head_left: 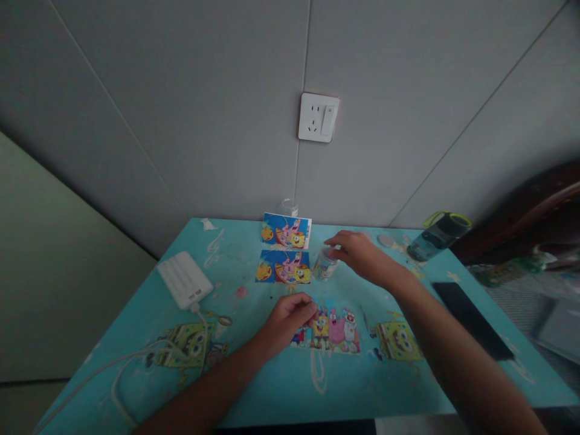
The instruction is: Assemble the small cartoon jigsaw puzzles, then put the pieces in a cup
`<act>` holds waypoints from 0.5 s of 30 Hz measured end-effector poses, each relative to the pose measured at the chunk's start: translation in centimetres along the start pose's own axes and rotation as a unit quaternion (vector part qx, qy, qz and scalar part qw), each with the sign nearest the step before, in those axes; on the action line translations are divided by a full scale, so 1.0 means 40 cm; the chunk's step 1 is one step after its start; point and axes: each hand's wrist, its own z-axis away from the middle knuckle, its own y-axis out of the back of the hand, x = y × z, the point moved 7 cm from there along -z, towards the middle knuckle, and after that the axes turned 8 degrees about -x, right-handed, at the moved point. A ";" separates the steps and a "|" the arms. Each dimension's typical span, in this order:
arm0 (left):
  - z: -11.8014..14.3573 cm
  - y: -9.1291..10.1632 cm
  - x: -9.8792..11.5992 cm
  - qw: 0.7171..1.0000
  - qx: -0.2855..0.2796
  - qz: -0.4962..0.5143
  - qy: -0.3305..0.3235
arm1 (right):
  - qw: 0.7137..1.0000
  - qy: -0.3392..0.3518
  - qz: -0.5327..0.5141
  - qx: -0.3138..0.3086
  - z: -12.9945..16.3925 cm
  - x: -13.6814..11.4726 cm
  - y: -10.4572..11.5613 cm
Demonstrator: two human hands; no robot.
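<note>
My left hand (293, 317) rests at the left edge of a colourful cartoon picture sheet (338, 332) that lies flat on the table. Its thumb and forefinger are pressed together; whatever is between them is too small to make out. My right hand (356, 252) reaches across to a small clear jar (324, 269) standing upright behind the sheet. Thumb and fingers are closed at the jar's rim, partly covering its top. Left of the jar, a blue cartoon card (283, 267) lies flat, and a matching card (285, 231) leans up behind it.
A clear cup (289, 206) stands behind the cards by the wall. On the left is a white power bank (185, 279) with a cable. A round lid (386, 240), a tilted water bottle (438, 235) and a black flat strip (471, 320) lie on the right of the turquoise table (254, 386).
</note>
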 end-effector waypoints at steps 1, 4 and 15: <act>-0.001 0.001 0.002 1.000 0.003 -0.005 -0.002 | 1.000 -0.006 -0.014 0.019 0.013 -0.007 0.006; -0.001 0.008 0.012 0.999 0.021 -0.023 -0.010 | 0.994 -0.012 -0.095 0.047 0.076 -0.054 -0.007; 0.004 0.008 0.046 0.987 0.028 -0.144 -0.059 | 0.964 0.033 -0.260 -0.036 0.156 -0.170 -0.103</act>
